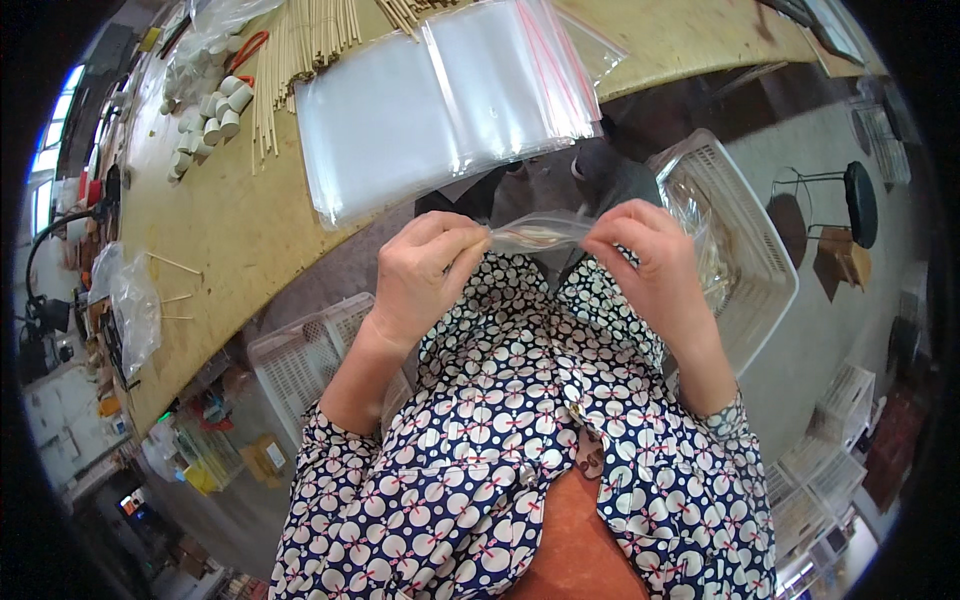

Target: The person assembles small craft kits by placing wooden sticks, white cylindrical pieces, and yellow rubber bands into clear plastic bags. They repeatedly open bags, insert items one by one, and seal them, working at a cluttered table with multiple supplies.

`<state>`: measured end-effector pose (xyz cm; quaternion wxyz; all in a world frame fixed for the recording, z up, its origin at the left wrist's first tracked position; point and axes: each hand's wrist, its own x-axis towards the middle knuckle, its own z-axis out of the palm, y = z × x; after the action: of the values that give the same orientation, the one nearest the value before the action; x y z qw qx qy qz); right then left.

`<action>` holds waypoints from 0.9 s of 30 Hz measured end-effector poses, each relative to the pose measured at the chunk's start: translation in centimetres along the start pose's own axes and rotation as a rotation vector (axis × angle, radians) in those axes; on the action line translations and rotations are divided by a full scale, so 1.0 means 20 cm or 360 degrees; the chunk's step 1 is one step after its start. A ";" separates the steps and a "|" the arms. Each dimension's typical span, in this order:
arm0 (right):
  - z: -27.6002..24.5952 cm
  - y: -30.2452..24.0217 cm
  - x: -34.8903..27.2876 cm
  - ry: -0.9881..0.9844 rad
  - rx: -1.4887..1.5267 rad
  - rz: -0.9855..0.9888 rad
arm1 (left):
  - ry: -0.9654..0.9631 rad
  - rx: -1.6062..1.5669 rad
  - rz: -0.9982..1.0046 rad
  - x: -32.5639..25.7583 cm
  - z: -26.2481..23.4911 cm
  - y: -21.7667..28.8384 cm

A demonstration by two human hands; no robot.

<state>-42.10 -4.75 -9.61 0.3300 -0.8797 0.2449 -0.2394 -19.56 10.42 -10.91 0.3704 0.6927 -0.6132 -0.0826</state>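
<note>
Between my hands, over my lap, stretches a clear plastic zip bag [540, 233] with something pale and thin inside that I cannot make out. My left hand [425, 265] pinches one end of the bag's edge between thumb and fingers. At the other end, my right hand [650, 255] pinches the same edge. Just beyond them, a stack of flat clear zip bags [390, 115] with red-lined openings lies at the table's edge. Bundles of thin wooden sticks [315, 35] lie behind and left of that stack.
On the wooden table [225, 235] stand several small white cylinders [215, 115], near orange-handled scissors [248, 50]. Crumpled clear plastic [135, 310] lies at its left edge. A white plastic basket [770, 290] holding filled bags is at my right, another basket [290, 365] at my left. A black stool [860, 205] stands farther right.
</note>
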 end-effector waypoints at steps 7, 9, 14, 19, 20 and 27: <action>-0.02 0.11 -0.01 -0.0069 0.1024 0.0551 | -0.0028 -0.1148 -0.0614 -0.06 -0.02 -0.03; -0.02 0.11 -0.02 -0.0017 0.1352 0.0756 | -0.0024 -0.1124 -0.0605 -0.07 -0.01 -0.04; 0.01 0.15 -0.05 -0.0005 0.1529 0.0848 | 0.0043 -0.1026 -0.0638 -0.11 0.01 -0.03; 0.05 0.02 -0.04 0.0047 0.1079 0.0722 | -0.0002 -0.0056 -0.0066 -0.06 0.03 -0.09; 0.05 -0.01 -0.03 0.0040 0.0965 0.0689 | -0.0026 -0.0075 0.0006 -0.02 0.06 -0.06; 0.11 -0.03 -0.02 0.0174 0.0329 0.0242 | 0.0056 -0.0395 0.0072 0.14 0.30 0.16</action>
<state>-40.88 -3.04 -10.79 0.4222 -0.8055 0.3027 -0.2853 -24.77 5.52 -12.33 0.4658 0.6289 -0.6072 -0.1373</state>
